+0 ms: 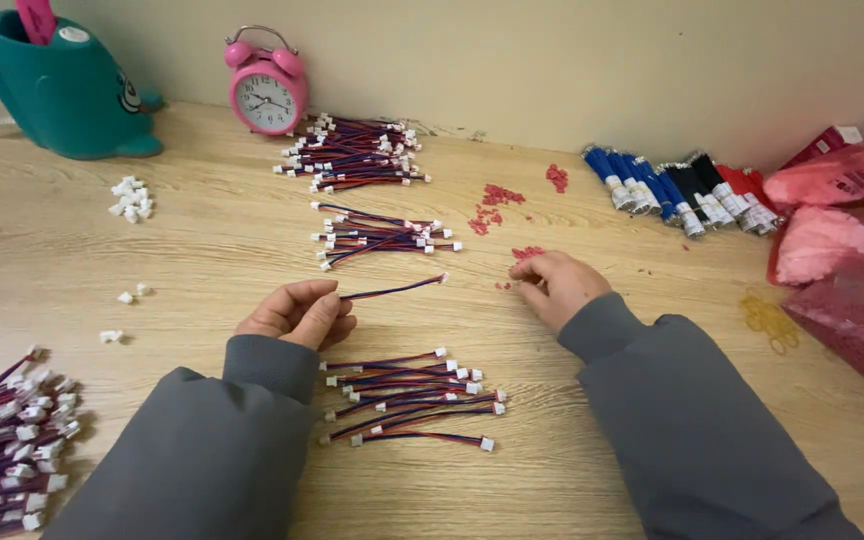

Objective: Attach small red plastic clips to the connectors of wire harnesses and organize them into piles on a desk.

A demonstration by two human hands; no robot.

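Observation:
My left hand [297, 312] pinches one end of a short red-and-blue wire lead [392, 290] that ends in a white plug and points right. My right hand [555, 282] rests on the wooden table [202, 250], fingers curled over a few tiny red connector pieces [526, 253]. Whether it grips one, I cannot tell. A loose pile of similar leads [412, 395] lies just below my hands.
More lead piles lie further back [377, 235], by the pink alarm clock [267, 90], and at the lower left [7, 450]. Small white plugs [132, 197] and red bits [497, 205] are scattered. Blue, black and red bundles [672, 190], pink bags [842, 250], yellow rubber bands [770, 320], a teal holder [57, 85].

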